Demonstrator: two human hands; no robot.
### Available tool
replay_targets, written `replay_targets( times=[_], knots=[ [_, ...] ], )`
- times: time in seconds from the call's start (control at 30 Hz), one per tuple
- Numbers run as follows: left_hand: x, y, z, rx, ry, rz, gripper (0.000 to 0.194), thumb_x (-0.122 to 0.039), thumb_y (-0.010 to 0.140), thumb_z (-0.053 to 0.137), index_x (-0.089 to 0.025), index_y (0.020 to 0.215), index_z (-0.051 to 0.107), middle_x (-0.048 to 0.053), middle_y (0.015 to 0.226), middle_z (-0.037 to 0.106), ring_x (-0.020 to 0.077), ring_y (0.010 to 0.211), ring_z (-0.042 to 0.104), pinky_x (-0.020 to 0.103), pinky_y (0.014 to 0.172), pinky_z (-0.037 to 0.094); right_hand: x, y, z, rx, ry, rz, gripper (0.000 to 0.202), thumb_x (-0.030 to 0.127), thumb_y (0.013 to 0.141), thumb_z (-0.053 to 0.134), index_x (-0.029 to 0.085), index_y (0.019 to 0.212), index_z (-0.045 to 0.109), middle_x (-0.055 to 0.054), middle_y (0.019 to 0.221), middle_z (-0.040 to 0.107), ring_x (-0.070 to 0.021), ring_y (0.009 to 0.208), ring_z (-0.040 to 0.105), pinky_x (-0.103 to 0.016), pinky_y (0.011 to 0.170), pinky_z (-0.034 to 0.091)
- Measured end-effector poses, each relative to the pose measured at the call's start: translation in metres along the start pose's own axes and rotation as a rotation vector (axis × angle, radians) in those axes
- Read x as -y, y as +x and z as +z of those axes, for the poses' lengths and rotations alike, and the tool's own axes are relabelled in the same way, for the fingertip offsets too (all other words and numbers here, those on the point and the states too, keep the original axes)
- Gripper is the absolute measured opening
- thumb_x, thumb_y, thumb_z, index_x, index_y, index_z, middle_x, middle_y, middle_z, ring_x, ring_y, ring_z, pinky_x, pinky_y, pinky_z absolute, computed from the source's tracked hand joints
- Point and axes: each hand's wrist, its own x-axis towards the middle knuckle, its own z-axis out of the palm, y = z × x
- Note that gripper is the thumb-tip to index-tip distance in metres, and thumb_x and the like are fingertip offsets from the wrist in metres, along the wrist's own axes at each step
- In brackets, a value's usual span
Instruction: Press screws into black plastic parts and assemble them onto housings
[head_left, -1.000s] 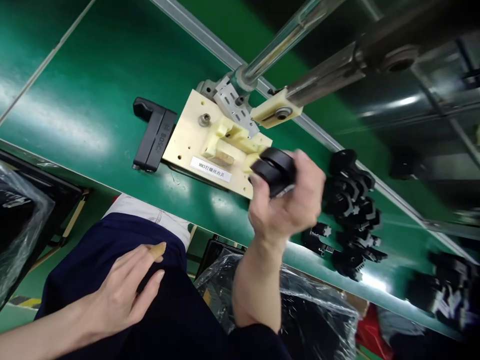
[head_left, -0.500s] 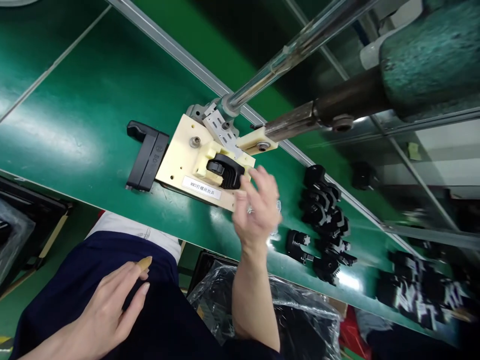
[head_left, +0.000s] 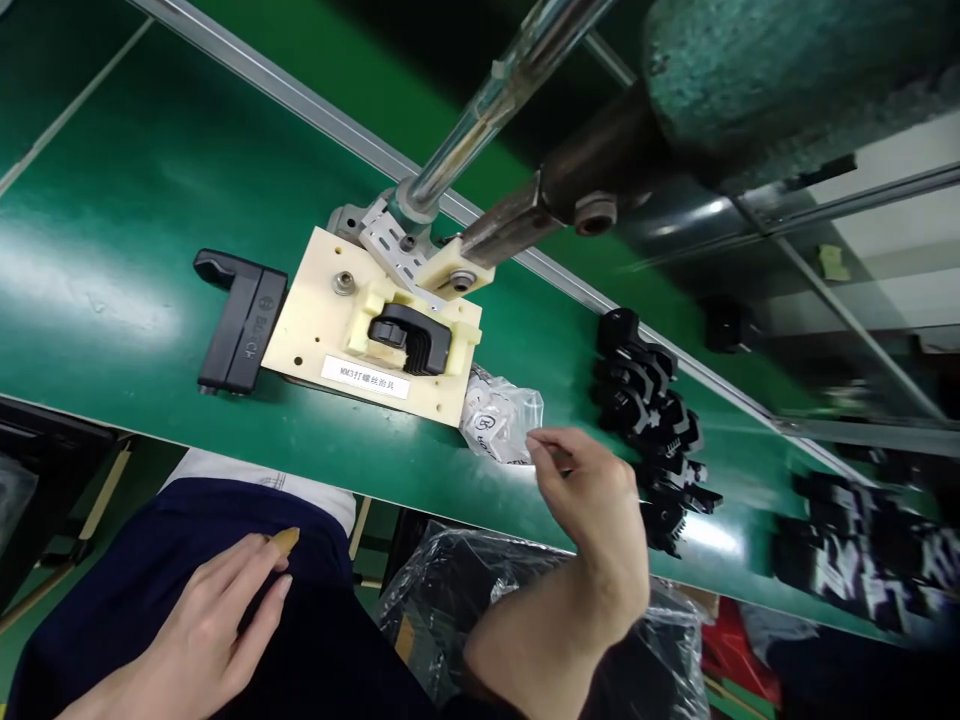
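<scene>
My right hand point(head_left: 592, 490) is at the right of the fixture, its thumb and forefinger pinched together at the right edge of a clear plastic bag point(head_left: 499, 420) with printed marks. The bag lies against the corner of a cream fixture plate point(head_left: 300, 325). A curved black part point(head_left: 426, 340) sits in the plate's raised holder. Over my lap is my left hand point(head_left: 206, 625), holding nothing visible, its thumb apart from the fingers and a yellowish cover on one fingertip. Left of the plate stands a black L-shaped part point(head_left: 244, 325).
Several black parts point(head_left: 649, 400) lie in a row on the green bench point(head_left: 112, 330), with more point(head_left: 847, 540) farther right. A metal post point(head_left: 480, 120) and a press arm point(head_left: 510, 225) rise behind the fixture. Below the bench edge is plastic-lined material point(head_left: 450, 570).
My right hand has moved right, away from the fixture's corner, and its spread fingers have closed at the bag's edge. The bag is now uncovered. The view has shifted; my left hand looks unchanged.
</scene>
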Motion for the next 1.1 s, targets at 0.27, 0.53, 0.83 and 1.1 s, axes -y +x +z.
replay_targets(
  times=[0.27, 0.53, 0.83, 1.1],
  knots=[
    [-0.012, 0.000, 0.010, 0.082, 0.024, 0.014, 0.023, -0.018, 0.095, 0.044, -0.018, 0.114, 0.056, 0.005, 0.090, 0.073, 0.0200, 0.089, 0.073, 0.027, 0.076, 0.062, -0.002, 0.011, 0.029, 0.086, -0.006, 0.055, 0.020, 0.023, 0.073, 0.051, 0.019, 0.054, 0.047, -0.002, 0.059, 0.057, -0.0124, 0.053, 0.043, -0.025, 0.050, 0.027],
    [-0.020, 0.019, 0.013, 0.038, 0.148, 0.130, 0.023, -0.013, 0.092, 0.043, -0.016, 0.107, 0.060, 0.010, 0.093, 0.073, 0.0205, 0.085, 0.073, 0.029, 0.077, 0.063, -0.013, -0.003, 0.029, -0.285, 0.320, 0.110, 0.022, 0.038, 0.081, 0.059, 0.017, 0.077, 0.066, -0.004, 0.069, 0.065, -0.0154, 0.059, 0.057, -0.031, 0.059, 0.047],
    [-0.024, 0.075, 0.007, 0.022, -0.217, 0.068, 0.020, -0.009, 0.090, 0.051, -0.014, 0.106, 0.060, 0.005, 0.079, 0.068, 0.0146, 0.072, 0.067, 0.024, 0.066, 0.058, 0.045, -0.041, 0.026, -0.327, 1.244, 0.257, 0.006, 0.025, 0.078, 0.069, 0.020, 0.076, 0.065, 0.001, 0.068, 0.066, -0.0087, 0.046, 0.056, -0.021, 0.039, 0.045],
    [-0.039, 0.116, 0.000, 0.161, -0.993, -0.477, 0.011, -0.016, 0.084, 0.060, -0.015, 0.094, 0.064, 0.001, 0.071, 0.065, 0.0124, 0.066, 0.065, 0.024, 0.061, 0.057, 0.109, -0.076, 0.052, -0.408, 0.855, -0.183, 0.031, 0.000, 0.082, 0.061, 0.024, 0.099, 0.068, -0.002, 0.089, 0.070, -0.0136, 0.069, 0.067, -0.027, 0.054, 0.058]
  ],
)
